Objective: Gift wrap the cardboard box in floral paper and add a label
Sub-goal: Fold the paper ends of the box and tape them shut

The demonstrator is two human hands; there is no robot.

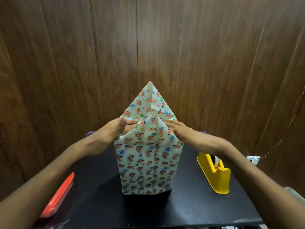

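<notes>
Paper, thin and cream-coloured with small orange and blue flowers, covers the tall upright cardboard box [146,166] that stands in the middle of the black tabletop [99,195]; every place below is given from this box. In the head view, the only view, the sides of the box are already wrapped, with a vertical seam down the near face. Its top end is open: a large triangular flap of floral paper [148,103] stands up at the far edge and a smaller pointed flap [152,129] rises at the near edge.

The left hand [115,129] presses the paper at the box's upper left edge, its fingers [131,121] straight and reaching inward over the top. The right hand [181,131] does the same at the upper right edge, fingers [171,123] flat on the fold. Neither hand grips anything.

To the right of the box sits a yellow plastic tape dispenser [214,172]; to the left, near the tabletop's edge, lies a flat red-orange case [57,194]. Behind the box is a dark wood-panelled wall [115,47].

The paper looks light, limp and easily creased or torn, so it probably wants flat, spread pressure along the box's stiff edges rather than pinching. The box seems rigid but tall and likely light, so it may tip; steadying it at both upper corners seems the safest hold.
</notes>
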